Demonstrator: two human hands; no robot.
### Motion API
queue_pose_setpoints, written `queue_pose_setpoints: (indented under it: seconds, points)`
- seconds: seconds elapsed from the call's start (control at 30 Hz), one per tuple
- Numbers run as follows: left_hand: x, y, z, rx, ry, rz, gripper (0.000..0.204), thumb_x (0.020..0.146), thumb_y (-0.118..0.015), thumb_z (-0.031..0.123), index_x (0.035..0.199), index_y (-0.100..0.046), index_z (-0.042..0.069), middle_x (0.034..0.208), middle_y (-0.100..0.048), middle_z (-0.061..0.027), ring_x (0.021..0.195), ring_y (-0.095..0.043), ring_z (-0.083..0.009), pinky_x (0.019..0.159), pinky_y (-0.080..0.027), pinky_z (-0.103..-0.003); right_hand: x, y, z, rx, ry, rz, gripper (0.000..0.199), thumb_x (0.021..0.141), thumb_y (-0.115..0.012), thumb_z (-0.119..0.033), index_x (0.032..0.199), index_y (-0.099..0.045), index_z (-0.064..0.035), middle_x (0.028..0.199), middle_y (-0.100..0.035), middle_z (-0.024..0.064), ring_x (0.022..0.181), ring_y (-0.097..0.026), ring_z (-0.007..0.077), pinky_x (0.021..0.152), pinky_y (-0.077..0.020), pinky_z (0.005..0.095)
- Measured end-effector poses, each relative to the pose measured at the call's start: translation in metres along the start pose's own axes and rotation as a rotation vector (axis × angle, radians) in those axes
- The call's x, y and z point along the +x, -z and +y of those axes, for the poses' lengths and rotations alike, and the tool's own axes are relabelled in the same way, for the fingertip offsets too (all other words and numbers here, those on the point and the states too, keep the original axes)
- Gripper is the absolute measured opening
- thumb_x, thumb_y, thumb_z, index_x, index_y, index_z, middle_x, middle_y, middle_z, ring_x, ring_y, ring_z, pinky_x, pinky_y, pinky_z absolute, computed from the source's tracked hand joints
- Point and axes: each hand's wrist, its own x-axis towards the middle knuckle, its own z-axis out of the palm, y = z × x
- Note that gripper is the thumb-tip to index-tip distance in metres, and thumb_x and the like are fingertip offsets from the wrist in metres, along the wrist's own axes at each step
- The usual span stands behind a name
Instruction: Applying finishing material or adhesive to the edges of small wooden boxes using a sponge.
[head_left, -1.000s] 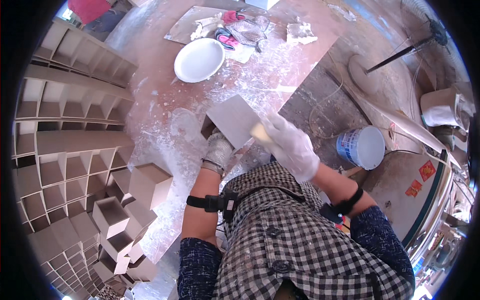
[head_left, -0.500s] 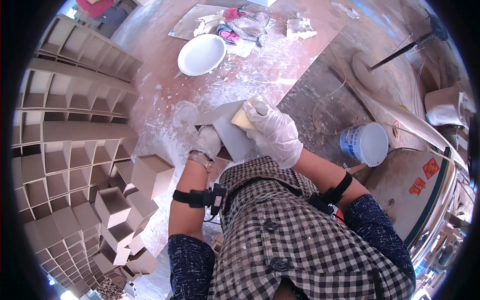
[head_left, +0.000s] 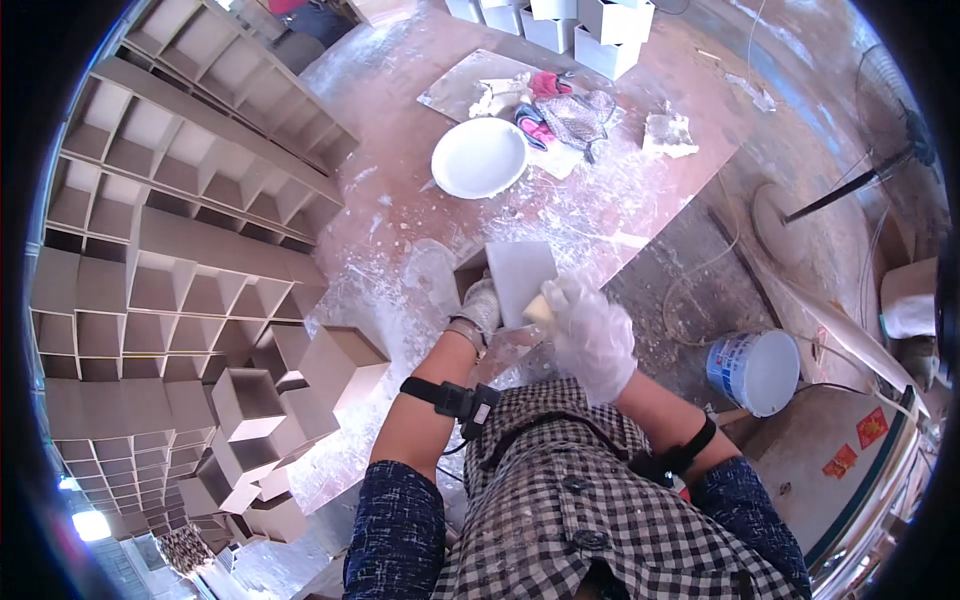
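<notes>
A small open box (head_left: 522, 278) with a whitish-grey side panel is held above the dusty work surface in front of me. My left hand (head_left: 482, 307), in a pale glove, reaches into its brown open end and holds it from there; those fingers are partly hidden inside. A pale yellow sponge (head_left: 540, 309) is pinched in my right hand (head_left: 594, 335), which wears a loose, translucent white glove and is slightly blurred. The sponge is at the lower right edge of the box's white panel.
A white basin (head_left: 480, 160) stands beyond the box, beside crumpled cloths (head_left: 575, 118). White boxes (head_left: 606, 45) are stacked farther back. Brown open boxes (head_left: 245, 400) and compartmented units (head_left: 165, 310) fill the left. A paint bucket (head_left: 752, 372) stands at right, near a fan (head_left: 900, 150).
The view has shifted, bringing the far white boxes into sight. The box has been turned more upright, and the sponge has moved from its upper part to its lower right edge.
</notes>
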Motion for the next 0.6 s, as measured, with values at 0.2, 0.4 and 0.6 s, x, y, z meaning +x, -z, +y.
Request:
queue_pose_setpoints:
  seconds: [0.2, 0.4, 0.6]
  points:
    - [-0.012, -0.005, 0.024, -0.123, 0.09, -0.035, 0.065, 0.095, -0.044, 0.05, 0.139, -0.038, 0.003, 0.132, -0.054, -0.0195, 0.12, -0.053, -0.0348, 0.096, -0.046, -0.042, 0.05, -0.034, 0.044, 0.156, -0.047, 0.079, 0.035, 0.086, -0.06, -0.027, 0.119, -0.056, -0.0134, 0.115, -0.058, 0.0126, 0.083, -0.064, 0.0293, 0.072, -0.0506, 0.0398]
    - [-0.022, -0.007, 0.001, 0.245, -0.012, 0.028, 0.065, 0.094, -0.044, 0.052, 0.141, -0.034, 0.009, 0.122, -0.06, -0.0204, 0.116, -0.057, -0.0344, 0.094, -0.047, -0.041, 0.0, -0.01, 0.004, 0.004, -0.025, 0.159, 0.03, 0.094, -0.051, -0.029, 0.115, -0.055, -0.0081, 0.104, -0.059, 0.0128, 0.091, -0.061, 0.0328, 0.068, -0.0513, 0.0435]
    - [-0.034, -0.023, 0.091, 0.034, 0.315, -0.048, 0.064, 0.088, -0.051, 0.054, 0.136, -0.039, 0.013, 0.122, -0.059, -0.0226, 0.114, -0.057, -0.0389, 0.093, -0.048, -0.045, 0.078, -0.008, 0.04, 0.589, -0.216, -0.034, 0.035, 0.091, -0.057, -0.025, 0.122, -0.055, -0.0081, 0.111, -0.06, 0.0146, 0.086, -0.063, 0.0335, 0.074, -0.0506, 0.0426]
